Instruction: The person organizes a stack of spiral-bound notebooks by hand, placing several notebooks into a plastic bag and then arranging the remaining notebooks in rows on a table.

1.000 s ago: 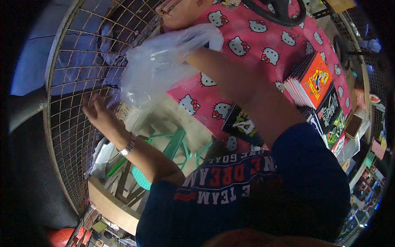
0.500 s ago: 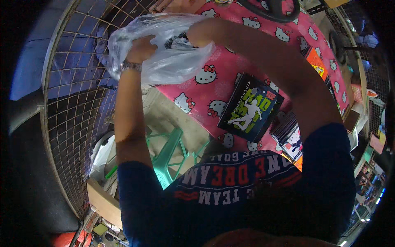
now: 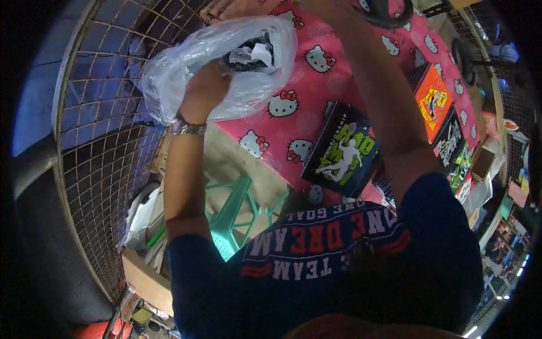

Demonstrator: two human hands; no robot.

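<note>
A translucent plastic bag (image 3: 248, 96) sits at the far left corner of the pink table, its mouth open. Inside it lie crumpled white and grey scraps (image 3: 261, 55) and something black with a mesh-like look. My left hand (image 3: 208, 87), with a metal-band watch on the wrist, is closed at the near rim of the bag, its fingertips partly hidden by the plastic. My right hand (image 3: 326, 7) reaches to the far side of the table and is cut off by the top edge, so its fingers do not show. It is nearest to a black curved object (image 3: 389, 21).
The pink patterned tablecloth (image 3: 268, 161) bears a dark spiral notebook (image 3: 341, 152) and, to the right, an orange notebook (image 3: 433, 104) with several others. A wire mesh wall (image 3: 107, 152) stands along the left. Below the table edge is a green plastic stool (image 3: 228, 217).
My right hand has left the bag's mouth and moved away to the far right, exposing the scraps inside. My left hand stays at the bag, a little nearer its middle.
</note>
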